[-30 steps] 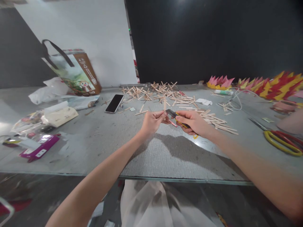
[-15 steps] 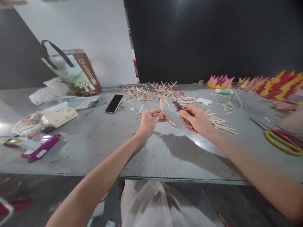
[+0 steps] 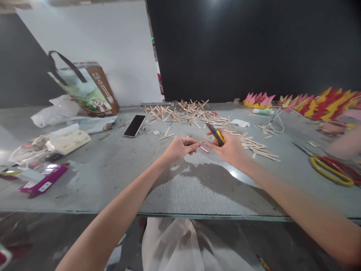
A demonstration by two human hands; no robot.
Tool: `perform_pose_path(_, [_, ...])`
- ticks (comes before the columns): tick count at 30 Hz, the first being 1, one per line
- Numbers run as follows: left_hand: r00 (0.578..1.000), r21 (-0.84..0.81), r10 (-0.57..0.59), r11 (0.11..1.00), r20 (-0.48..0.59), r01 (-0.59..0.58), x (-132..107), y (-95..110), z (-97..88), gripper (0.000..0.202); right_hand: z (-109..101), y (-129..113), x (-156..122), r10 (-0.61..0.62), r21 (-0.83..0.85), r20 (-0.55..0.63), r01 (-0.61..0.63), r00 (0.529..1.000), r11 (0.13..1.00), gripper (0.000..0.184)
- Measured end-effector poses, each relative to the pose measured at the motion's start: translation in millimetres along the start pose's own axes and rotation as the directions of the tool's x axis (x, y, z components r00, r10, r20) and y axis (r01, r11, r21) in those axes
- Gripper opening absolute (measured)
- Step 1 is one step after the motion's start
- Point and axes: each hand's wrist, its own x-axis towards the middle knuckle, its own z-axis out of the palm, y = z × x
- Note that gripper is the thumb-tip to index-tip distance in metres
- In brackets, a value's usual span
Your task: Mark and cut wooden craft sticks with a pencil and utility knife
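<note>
Bench (image 3: pixel 113 173): grey top; carries all items listed below, with both hands above its middle.
Carrier bag (image 3: pixel 94 90): printed, brown side panel; stands tilted at the rear left.
Folded paper shapes (image 3: pixel 324 105): red, yellow and pink; at the rear right.
Loose sticks (image 3: pixel 214 119): flat, wooden; heaped beyond the hands, with a further group beside the right wrist.
Scissors (image 3: pixel 313 158): 1 yellow handle, 1 red; lie at the right, blades toward the hands.
Left hand (image 3: pixel 182 146): fingers closed; pinch 1 end of the held stick (image 3: pixel 206 141) and grip the pink rod (image 3: pixel 204 150).
Right hand (image 3: pixel 228 146): fingers curled around the cutter (image 3: pixel 216 134); thumb at the stick's other end, contact cannot be confirmed.
Phone (image 3: pixel 134 126): face up, dark screen; left of the sticks.
Cutter: black and yellow; tilted, front end up and leftward.
Pink rod: projects rightward below the held stick.
Held stick: between both hands, above the bench; outline blurred.
</note>
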Motion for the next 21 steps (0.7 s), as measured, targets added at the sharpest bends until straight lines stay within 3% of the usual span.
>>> perform_pose_path(8, [0.990, 0.043, 0.024, 0.999, 0.141, -0.031, -7, 11, 2.4, 0.030, 4, -2, 0, -0.021, -0.068, 0.125, 0.030, 0.992, 0.997, 0.031])
perform_pose_path(14, [0.984, 0.041, 0.013, 0.999, 0.176, -0.021, -5, 11, 0.1, 0.048, 6, -3, -4, -0.079, -0.112, 0.128, 0.094, 0.989, 0.989, 0.038])
perform_pose_path(21, [0.991, -0.049, -0.017, 0.999, 0.133, 0.024, -3, 7, 5.4, 0.043, 14, 1, -7, -0.174, -0.205, 0.063, 0.184, 0.983, 0.961, 0.035])
